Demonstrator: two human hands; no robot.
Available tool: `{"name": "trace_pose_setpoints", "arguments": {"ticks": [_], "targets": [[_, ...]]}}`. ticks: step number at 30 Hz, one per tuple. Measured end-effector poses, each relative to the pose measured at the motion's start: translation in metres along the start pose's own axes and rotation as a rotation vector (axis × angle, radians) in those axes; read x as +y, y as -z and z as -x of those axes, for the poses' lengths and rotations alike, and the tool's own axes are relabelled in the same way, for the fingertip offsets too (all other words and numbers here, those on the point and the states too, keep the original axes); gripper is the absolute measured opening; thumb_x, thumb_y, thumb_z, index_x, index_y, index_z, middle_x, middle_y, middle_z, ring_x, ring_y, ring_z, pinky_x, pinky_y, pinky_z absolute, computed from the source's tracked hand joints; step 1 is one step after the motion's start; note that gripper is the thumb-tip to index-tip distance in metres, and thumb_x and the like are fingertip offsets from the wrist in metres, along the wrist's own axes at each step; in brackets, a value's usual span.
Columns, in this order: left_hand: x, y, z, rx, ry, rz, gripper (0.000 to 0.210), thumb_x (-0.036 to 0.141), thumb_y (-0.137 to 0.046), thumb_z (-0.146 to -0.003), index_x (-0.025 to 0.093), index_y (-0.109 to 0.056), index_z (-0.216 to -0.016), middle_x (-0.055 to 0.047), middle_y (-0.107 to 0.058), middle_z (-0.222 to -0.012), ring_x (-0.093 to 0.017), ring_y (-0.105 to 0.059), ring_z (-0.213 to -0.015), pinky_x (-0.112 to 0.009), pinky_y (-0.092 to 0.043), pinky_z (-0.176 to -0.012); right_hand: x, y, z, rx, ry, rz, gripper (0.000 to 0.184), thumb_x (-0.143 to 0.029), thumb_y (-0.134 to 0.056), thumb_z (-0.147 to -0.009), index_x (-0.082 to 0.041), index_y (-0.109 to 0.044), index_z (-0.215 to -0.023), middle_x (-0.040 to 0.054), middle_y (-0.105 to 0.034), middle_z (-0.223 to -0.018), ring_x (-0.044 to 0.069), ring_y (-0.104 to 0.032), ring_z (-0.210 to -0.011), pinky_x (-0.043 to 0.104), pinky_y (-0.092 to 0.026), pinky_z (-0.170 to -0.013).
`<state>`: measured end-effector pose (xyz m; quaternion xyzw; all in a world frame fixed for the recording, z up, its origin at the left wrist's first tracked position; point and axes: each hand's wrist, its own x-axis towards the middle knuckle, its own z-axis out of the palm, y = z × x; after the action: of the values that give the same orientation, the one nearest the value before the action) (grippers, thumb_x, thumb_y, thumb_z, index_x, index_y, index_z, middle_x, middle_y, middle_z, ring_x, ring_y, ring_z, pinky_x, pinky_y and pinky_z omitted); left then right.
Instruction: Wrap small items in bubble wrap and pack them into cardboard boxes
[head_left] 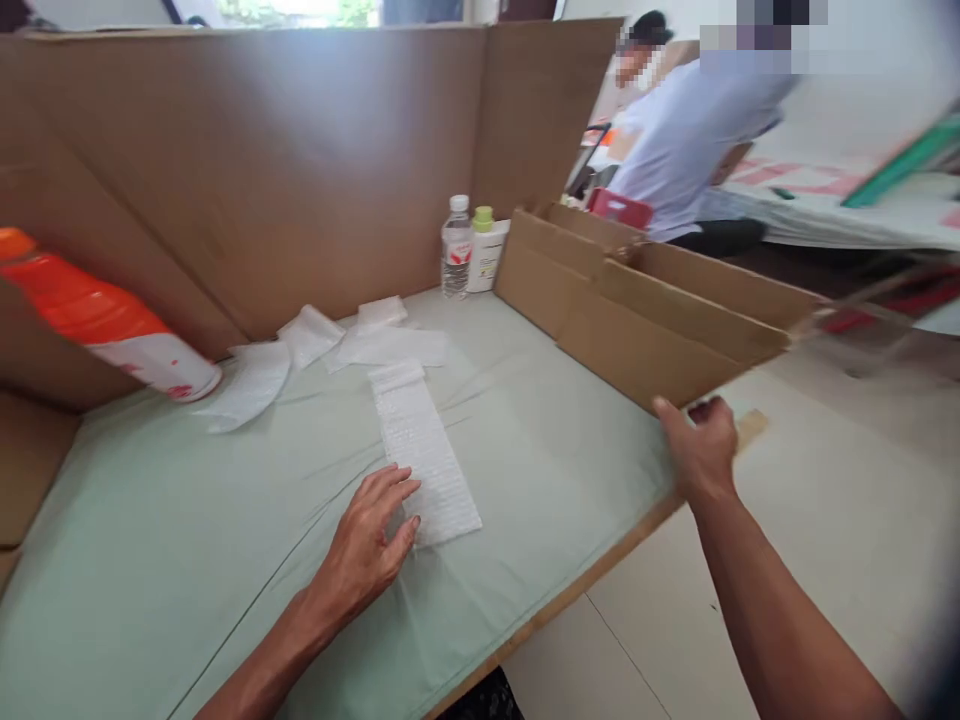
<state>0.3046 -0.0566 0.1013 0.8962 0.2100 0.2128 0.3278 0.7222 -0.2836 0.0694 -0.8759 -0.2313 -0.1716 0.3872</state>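
Head view: my left hand [371, 545] lies flat, fingers apart, on the near end of the bubble strip [422, 452] mid-desk [172, 560]. My right hand [701, 445] clamps the near corner of the box [645, 310] at the desk's right edge.

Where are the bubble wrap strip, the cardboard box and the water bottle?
bubble wrap strip [420, 445], head view, middle of the strip
cardboard box [645, 340], head view, near side wall
water bottle [456, 255], head view, label on the body
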Motion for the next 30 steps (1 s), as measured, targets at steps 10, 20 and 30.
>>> {"name": "trace_pose_setpoints", "arguments": {"ticks": [10, 20, 30], "targets": [[-0.016, 0.055, 0.078, 0.068, 0.345, 0.118, 0.036, 0.018, -0.058, -0.085, 0.020, -0.070, -0.118, -0.010, -0.074, -0.118, -0.024, -0.067, -0.113, -0.042, -0.056, -0.099, -0.160, -0.083, 0.133, -0.616, 0.858, -0.048, 0.049, -0.049, -0.049, -0.096, -0.026, -0.057, -0.138, 0.0120, -0.055, -0.149, 0.034, -0.054, -0.134, 0.051, -0.050, -0.101], [-0.057, 0.240, 0.151, 0.852, 0.479, -0.778, 0.040, 0.023, -0.059, -0.087, 0.016, -0.065, -0.126, -0.017, -0.055, -0.145, -0.034, -0.040, -0.144, -0.057, -0.029, -0.121, -0.354, -0.218, 0.157, -0.692, 1.154, -0.064, 0.045, -0.044, -0.042, -0.098, -0.018, -0.065, -0.128, 0.0192, -0.063, -0.135, 0.037, -0.060, -0.122, 0.053, -0.053, -0.092], [-0.049, 0.278, 0.195, 0.708, 0.567, -1.024, 0.042, 0.010, -0.046, -0.087, 0.018, -0.068, -0.122, -0.009, -0.075, -0.093, -0.026, -0.069, -0.086, -0.041, -0.052, -0.084, -0.354, -0.184, 0.179, -0.520, 1.054, -0.192, 0.033, -0.042, -0.047, -0.098, -0.024, -0.069, -0.115, 0.0152, -0.058, -0.142, 0.038, -0.053, -0.132, 0.056, -0.048, -0.094]]}}
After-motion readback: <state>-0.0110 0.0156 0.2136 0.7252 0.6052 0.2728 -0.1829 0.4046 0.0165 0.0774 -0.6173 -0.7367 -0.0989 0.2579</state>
